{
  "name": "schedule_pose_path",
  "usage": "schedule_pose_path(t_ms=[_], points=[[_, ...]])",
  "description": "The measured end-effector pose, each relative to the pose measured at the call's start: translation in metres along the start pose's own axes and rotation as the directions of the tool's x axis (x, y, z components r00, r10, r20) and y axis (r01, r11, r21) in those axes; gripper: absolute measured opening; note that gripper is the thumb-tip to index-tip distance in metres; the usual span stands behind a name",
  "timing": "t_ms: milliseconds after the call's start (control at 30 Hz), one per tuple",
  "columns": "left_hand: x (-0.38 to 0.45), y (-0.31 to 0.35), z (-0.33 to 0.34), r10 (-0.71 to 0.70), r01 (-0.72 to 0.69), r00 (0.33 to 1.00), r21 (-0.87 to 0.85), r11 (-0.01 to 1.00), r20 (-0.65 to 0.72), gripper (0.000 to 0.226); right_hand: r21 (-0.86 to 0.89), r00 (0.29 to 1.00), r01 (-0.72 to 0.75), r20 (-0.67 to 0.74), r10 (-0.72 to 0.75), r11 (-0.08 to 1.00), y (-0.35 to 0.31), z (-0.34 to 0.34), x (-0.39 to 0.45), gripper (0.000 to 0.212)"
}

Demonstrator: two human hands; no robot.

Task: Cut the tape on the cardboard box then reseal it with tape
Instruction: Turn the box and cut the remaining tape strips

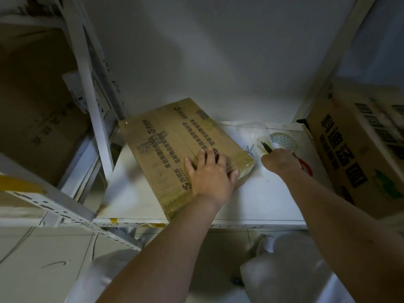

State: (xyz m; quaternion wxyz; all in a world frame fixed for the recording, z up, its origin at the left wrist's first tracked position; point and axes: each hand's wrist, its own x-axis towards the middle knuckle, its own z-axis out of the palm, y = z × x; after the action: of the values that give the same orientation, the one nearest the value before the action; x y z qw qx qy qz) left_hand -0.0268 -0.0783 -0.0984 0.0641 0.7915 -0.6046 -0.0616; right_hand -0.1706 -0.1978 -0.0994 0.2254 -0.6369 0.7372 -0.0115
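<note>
Early stage, by my read: cardboard box [175, 147] looks fully taped, clear tape glossy along its edges, no cut visible. Cutting and resealing both left.

Left hand [209, 171] lies flat on the box lid, palm down, fingers spread, pinning it to the white shelf [135, 193]; nothing gripped. Forearm comes in straight from below.

Right hand [282, 160] is just right of the box, closed around scissors [267, 147]: dark blades stick out beyond the knuckles, red handle shows on the hand's far side. Blades are apart from the box, not on tape yet.

Tape roll [283, 141] lies just beyond the right hand, touching or nearly so; can't tell. A few loose screws [251, 147] lie between the hands.
</note>
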Motion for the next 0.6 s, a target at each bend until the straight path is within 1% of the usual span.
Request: schedule_pose_path(t_ms=[100, 167, 200, 267, 300, 367, 433, 500, 600], points=[[-0.001, -0.002, -0.003, 0.009, -0.008, 0.999, -0.004, 1.000, 0.032, 0.062, 0.178, 1.000, -0.008, -0.026, 0.013, 0.984, 0.000, -0.002, 0.000, 0.029], [-0.004, -0.004, -0.007, 0.003, -0.002, 0.999, -0.022, 1.000, 0.046, 0.059, 0.330, 0.999, 0.031, -0.022, -0.025, 0.943, -0.007, -0.003, -0.002, 0.031], [-0.007, -0.004, -0.009, -0.017, 0.018, 0.999, -0.028, 0.999, 0.045, 0.057, 0.392, 0.998, 0.066, -0.018, -0.064, 0.918, -0.013, -0.004, -0.005, 0.029], [-0.012, -0.007, -0.013, -0.133, 0.134, 0.991, -0.030, 0.991, 0.021, 0.056, 0.459, 0.988, 0.132, 0.013, -0.155, 0.879, -0.025, -0.005, -0.013, 0.023], [-0.015, -0.011, -0.017, -0.228, 0.229, 0.973, -0.025, 0.973, 0.018, 0.059, 0.448, 0.980, 0.158, 0.041, -0.197, 0.880, -0.030, -0.005, -0.019, 0.020], [-0.020, -0.023, -0.025, -0.425, 0.427, 0.903, -0.029, 0.904, 0.072, 0.070, 0.338, 0.965, 0.207, 0.086, -0.249, 0.918, -0.034, -0.001, -0.030, 0.018], [-0.024, -0.038, -0.033, -0.553, 0.564, 0.823, -0.078, 0.822, 0.131, 0.078, 0.249, 0.967, 0.211, 0.087, -0.239, 0.945, -0.031, 0.004, -0.039, 0.017], [-0.029, -0.054, -0.042, -0.607, 0.625, 0.780, -0.132, 0.769, 0.151, 0.079, 0.234, 0.971, 0.196, 0.089, -0.222, 0.952, -0.028, 0.010, -0.056, 0.018], [-0.034, -0.079, -0.051, -0.633, 0.651, 0.758, -0.129, 0.748, 0.155, 0.076, 0.204, 0.962, 0.211, 0.132, -0.241, 0.956, -0.026, 0.022, -0.088, 0.022]])
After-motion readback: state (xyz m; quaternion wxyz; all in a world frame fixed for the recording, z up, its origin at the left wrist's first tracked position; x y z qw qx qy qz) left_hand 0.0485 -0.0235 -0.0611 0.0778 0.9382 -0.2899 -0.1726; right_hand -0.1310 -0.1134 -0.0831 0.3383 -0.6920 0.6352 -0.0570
